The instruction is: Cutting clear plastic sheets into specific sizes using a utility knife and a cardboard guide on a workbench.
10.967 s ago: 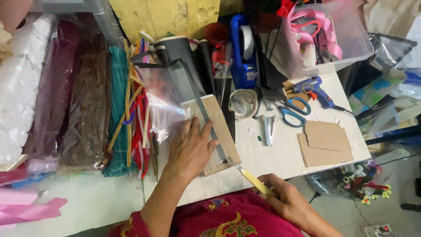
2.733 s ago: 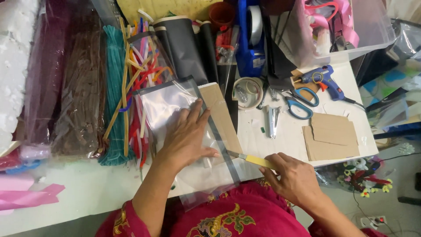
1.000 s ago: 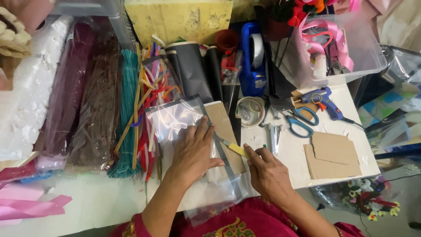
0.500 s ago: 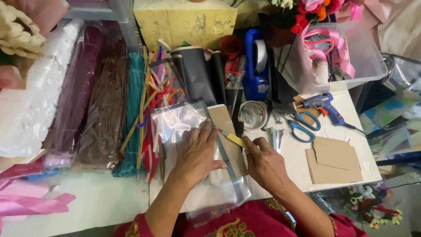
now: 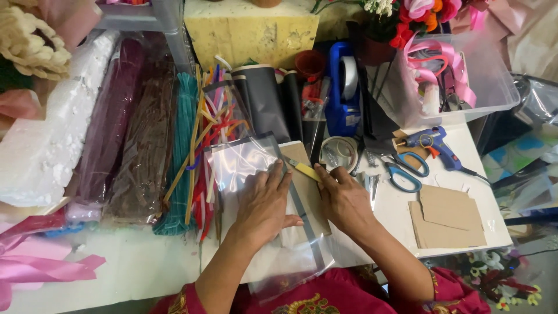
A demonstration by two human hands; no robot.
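While left hand presses clear sheet flat, right hand grips yellow cutter, prob. knife.

White table: clear plastic sheet at centre, cardboard pieces and blue-handled scissors right.

Red garment with gold embroidery, forearms bare.

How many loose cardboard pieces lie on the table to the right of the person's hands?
2. One brown cardboard piece lies flat near the table's right edge; a second cardboard piece sits on top of it, overlapping. More could be hidden underneath.
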